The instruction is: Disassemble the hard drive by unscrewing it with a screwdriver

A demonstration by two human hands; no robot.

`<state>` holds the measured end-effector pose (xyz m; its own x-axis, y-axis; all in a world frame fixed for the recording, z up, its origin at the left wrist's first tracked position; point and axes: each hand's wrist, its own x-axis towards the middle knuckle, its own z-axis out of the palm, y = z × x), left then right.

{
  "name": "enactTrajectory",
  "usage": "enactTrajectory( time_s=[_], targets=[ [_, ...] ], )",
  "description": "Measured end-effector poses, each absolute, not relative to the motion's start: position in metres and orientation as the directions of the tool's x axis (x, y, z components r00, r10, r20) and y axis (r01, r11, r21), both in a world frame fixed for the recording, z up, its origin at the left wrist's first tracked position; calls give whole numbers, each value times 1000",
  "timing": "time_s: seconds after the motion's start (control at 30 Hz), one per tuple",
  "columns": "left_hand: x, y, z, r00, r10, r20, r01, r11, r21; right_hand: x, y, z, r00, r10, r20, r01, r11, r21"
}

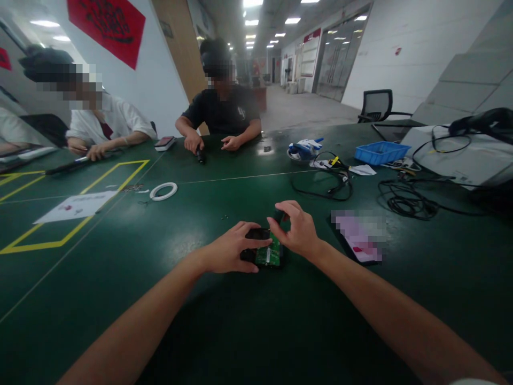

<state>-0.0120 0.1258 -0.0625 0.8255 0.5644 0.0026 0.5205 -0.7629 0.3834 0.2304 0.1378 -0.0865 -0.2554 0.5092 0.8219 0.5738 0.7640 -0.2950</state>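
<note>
A small black device with a green circuit board (267, 255) lies on the dark green table (256, 321) just in front of me. My left hand (230, 250) rests on its left side, fingers curled over its top edge, gripping it. My right hand (294, 230) hovers over its right end with fingertips pinched around a small dark object I cannot make out. Both forearms reach in from the bottom of the view.
A phone (360, 238) lies right of my hands. Black cables (404, 200), a blue tray (377, 152) and a white box (460, 155) sit far right. A white tape ring (163, 191), a paper sheet (76, 206) and yellow floor-tape lines lie left. Two people sit across the table.
</note>
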Motion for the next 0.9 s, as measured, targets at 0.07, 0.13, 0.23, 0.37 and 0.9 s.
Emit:
enactTrajectory(
  time_s=[0.07, 0.13, 0.23, 0.37, 0.9],
  targets=[
    [-12, 127, -62, 821, 571, -3, 525, -752, 399, 232, 139, -87, -257, 517, 816, 538, 778, -324],
    [-12, 128, -62, 818, 575, -12, 529, -744, 409, 233, 140, -89, -256, 538, 803, 502, 784, -365],
    [-12, 129, -60, 816, 578, -29, 536, -735, 415, 232, 142, -91, -234, 569, 789, 479, 773, -416],
    [-11, 130, -56, 816, 575, -48, 541, -734, 410, 231, 143, -90, -220, 549, 807, 516, 767, -381],
    [-19, 133, -64, 841, 541, 5, 501, -782, 370, 225, 137, -80, -161, 540, 826, 566, 737, -371]
  ],
)
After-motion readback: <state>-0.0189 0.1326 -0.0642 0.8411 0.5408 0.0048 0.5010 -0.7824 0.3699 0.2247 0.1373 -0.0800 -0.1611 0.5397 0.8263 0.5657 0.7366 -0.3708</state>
